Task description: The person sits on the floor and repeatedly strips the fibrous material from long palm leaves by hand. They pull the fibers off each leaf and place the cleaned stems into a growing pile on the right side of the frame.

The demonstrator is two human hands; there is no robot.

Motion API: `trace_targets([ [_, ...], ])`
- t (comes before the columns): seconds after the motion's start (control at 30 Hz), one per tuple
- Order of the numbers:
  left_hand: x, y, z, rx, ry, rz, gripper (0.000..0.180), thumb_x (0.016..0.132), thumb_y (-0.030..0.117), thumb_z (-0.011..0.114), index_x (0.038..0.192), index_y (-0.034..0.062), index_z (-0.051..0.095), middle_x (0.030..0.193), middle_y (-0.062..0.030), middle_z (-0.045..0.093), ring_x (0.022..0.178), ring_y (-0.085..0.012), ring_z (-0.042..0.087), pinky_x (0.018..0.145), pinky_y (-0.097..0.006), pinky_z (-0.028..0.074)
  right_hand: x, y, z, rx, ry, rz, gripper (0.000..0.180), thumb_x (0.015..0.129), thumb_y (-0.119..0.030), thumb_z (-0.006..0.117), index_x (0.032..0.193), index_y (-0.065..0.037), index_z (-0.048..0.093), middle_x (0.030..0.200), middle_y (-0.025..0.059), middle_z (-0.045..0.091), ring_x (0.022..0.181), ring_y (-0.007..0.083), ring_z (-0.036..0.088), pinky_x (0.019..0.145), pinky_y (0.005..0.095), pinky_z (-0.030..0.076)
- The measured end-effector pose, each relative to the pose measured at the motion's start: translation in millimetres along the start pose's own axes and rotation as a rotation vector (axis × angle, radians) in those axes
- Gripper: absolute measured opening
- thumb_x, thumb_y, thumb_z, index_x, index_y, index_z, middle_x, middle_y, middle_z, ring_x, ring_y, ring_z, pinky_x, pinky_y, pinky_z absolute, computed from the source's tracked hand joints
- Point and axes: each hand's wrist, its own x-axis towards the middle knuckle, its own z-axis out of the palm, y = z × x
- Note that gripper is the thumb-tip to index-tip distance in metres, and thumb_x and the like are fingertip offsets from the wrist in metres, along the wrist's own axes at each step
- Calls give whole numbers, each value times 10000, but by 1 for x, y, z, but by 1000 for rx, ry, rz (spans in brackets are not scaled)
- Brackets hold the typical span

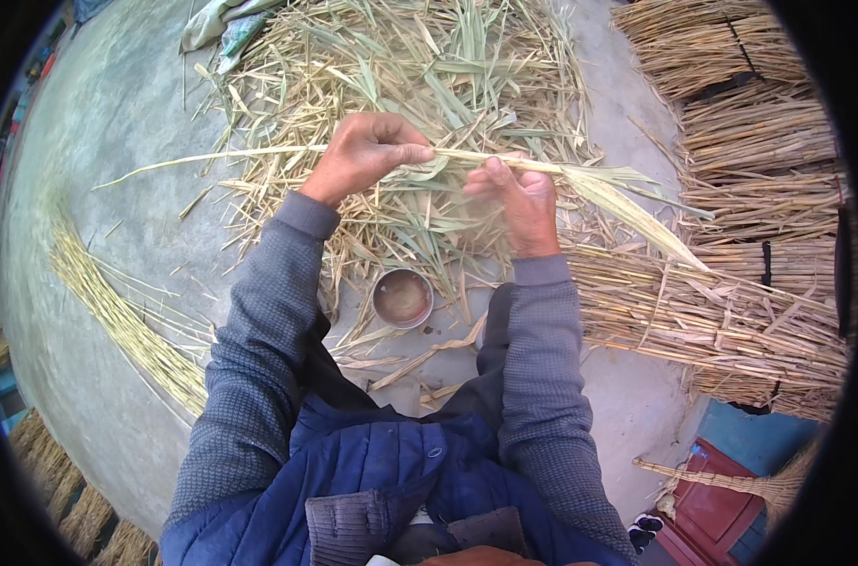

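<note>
A long pale reed stalk (pixel 462 155) stretches sideways in front of me, its thin tip reaching out to the left. Dry leaves (pixel 627 203) fan from its right end. My left hand (pixel 368 154) pinches the stalk near its middle, thumb pressed along it. Farther right, my right hand (pixel 519 198) has its thumb and fingers closed about the same stalk, just short of the leaves. Beneath both hands spreads a heap of stripped leaves and husks (pixel 401 85). Nearer my knees, a round metal bowl (pixel 403 298) holds some brownish liquid.
Peeled thin stalks (pixel 118 311) lie in a bundle on the concrete floor (pixel 118 123) at left. Tied bundles of unpeeled stalks (pixel 712 311) are stacked along the right. A cloth sack (pixel 223 24) lies at the far left of the heap; a broom (pixel 778 486) rests at lower right.
</note>
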Motion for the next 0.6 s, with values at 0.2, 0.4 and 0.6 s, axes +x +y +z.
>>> trace_targets([
  [0.2, 2, 7, -22, -136, 148, 163, 211, 840, 233, 833, 903, 44, 763, 770, -28, 730, 689, -90, 651, 597, -246, 510, 9, 49, 7, 383, -36, 120, 288, 974, -246, 705, 1093, 7, 637, 919, 153, 737, 756, 189, 730, 690, 288, 610],
  [0.4, -3, -9, -29, 227, 70, 203, 250, 861, 253, 814, 878, 19, 729, 771, -38, 705, 674, -111, 614, 599, -282, 483, 35, 69, -24, 763, 207, 447, 246, 969, -113, 683, 1159, 25, 607, 1132, 176, 708, 897, 184, 721, 724, 286, 623],
  [0.6, -5, -31, -53, 724, 119, 310, 188, 804, 213, 807, 798, 68, 688, 738, -72, 683, 705, -250, 648, 671, -390, 482, 27, 33, -50, 677, -79, 135, 427, 953, -79, 678, 1341, 32, 539, 1295, 184, 648, 1064, 215, 694, 848, 317, 604],
])
